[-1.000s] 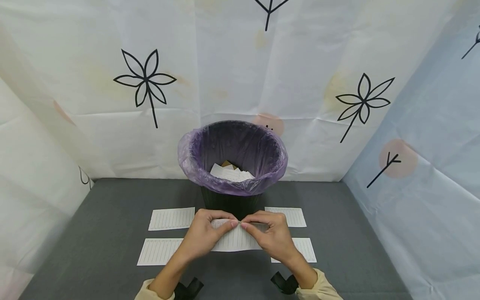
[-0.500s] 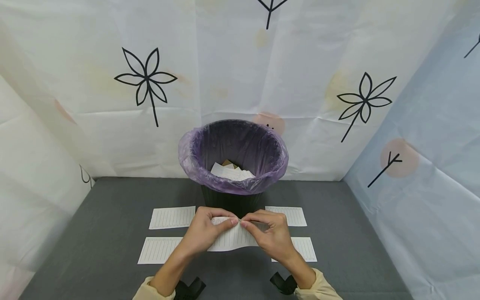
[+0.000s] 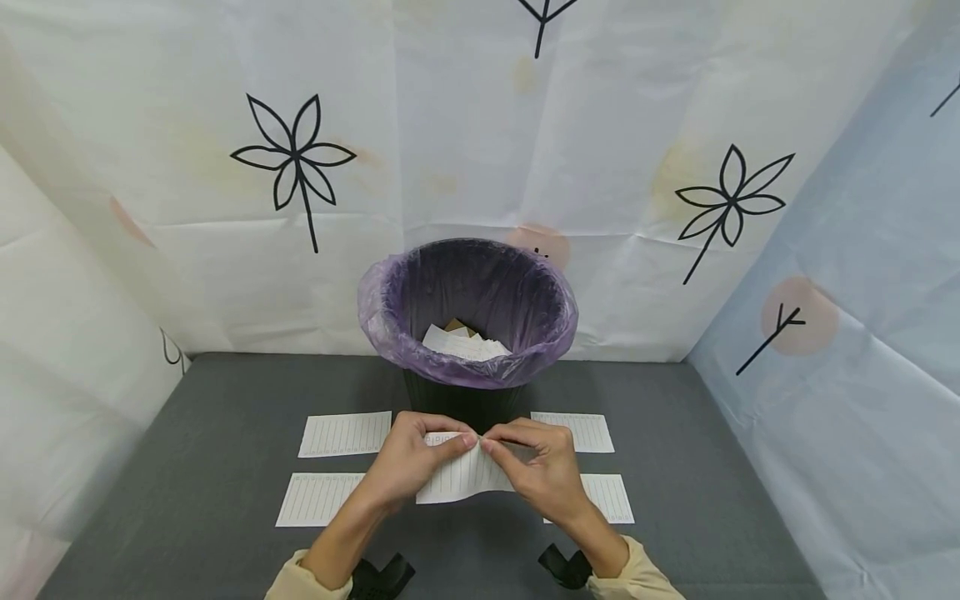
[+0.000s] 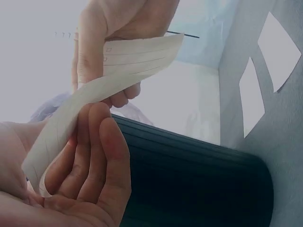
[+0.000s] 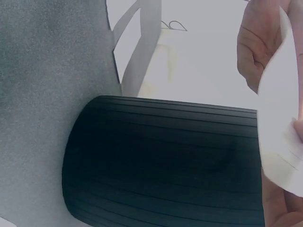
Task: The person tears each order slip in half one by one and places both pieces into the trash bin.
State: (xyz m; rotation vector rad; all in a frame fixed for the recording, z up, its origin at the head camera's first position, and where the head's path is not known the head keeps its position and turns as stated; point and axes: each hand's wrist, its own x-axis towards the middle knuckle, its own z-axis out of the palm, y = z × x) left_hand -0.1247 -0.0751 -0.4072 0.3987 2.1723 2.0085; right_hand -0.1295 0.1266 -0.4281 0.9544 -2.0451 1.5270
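A white lined paper strip [image 3: 461, 477] is held between my two hands in front of the bin. My left hand [image 3: 408, 462] pinches its upper edge near the middle between thumb and forefinger. Right beside that, my right hand [image 3: 546, 471] pinches the same edge, the fingertips of both hands almost meeting. The paper hangs below the thumbs with a wavy lower edge. In the left wrist view the paper [image 4: 61, 127] curves lengthwise across the fingers. The right wrist view shows its blank back [image 5: 279, 118] bowed between both hands.
A dark bin [image 3: 457, 404] with a purple liner [image 3: 551, 354] stands just behind the hands, holding paper pieces [image 3: 465, 346]. Lined slips lie on the grey table [image 3: 187, 500]: left back [image 3: 347, 435], left front [image 3: 318, 500], right back [image 3: 581, 433], right front [image 3: 609, 498].
The strip's lower edge has gone from nearly straight to wavy, its lower left corner shifting slightly left and its right part lifting. Both hands keep their pinch with little movement.
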